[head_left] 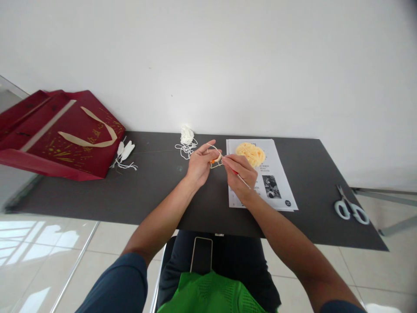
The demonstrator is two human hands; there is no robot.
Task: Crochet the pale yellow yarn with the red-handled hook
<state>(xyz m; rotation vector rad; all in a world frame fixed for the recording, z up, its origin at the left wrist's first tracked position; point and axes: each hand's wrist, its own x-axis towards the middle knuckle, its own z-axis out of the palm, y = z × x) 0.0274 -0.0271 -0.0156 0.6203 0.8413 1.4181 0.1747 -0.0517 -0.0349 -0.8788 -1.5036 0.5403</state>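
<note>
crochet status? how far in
Done: only a small yarn piece shows between the hands. In hand: left hand pinches it, strand looped over a finger; right hand works the crochet hook into it. Left: most of the yellow yarn sits unused on the printed sheet; scissors lie apart.

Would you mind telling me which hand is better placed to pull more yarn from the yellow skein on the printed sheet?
Right, probably. The right hand lies over the printed sheet, just beside the yellow skein, though it holds a crochet hook. The left hand is farther away, pinching the small worked piece.
</note>
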